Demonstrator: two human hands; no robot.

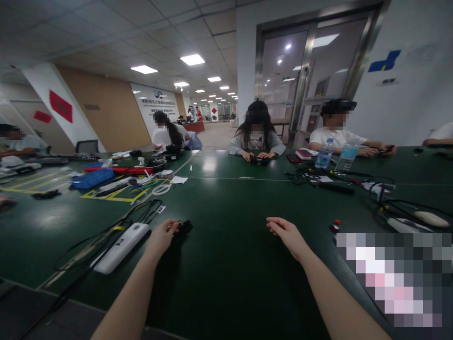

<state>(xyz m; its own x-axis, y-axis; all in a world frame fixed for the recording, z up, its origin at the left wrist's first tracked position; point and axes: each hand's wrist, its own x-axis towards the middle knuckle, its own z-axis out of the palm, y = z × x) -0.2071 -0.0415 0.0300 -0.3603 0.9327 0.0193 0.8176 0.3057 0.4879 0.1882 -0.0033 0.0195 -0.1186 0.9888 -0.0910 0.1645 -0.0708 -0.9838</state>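
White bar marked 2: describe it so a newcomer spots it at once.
Near left of the green table, beside the left hand: a long white bar, dark 2 on top. Its solid body separates it from the black cables and the small white tag, also marked 2.

1. Small black object, irregular & lumpy in outline point(184, 227); material n/a, too dark & sm. to tell. Surface looks dark throughout, w/ uneven edges; finer detail unclear.
2. State: held at its L end betw. thumb & fingertips of the left hand point(164, 238), so that end is partly hidden; the rest sticks out to the R, uncovered.
3. Pose: long way roughly L–R, R end a bit farther off. Can't tell if it touches the tabletop or is just above.
4. Place: near part of the dark green tabletop point(226, 264), L of ctr., R of & apart from the white plastic power strip point(123, 248).
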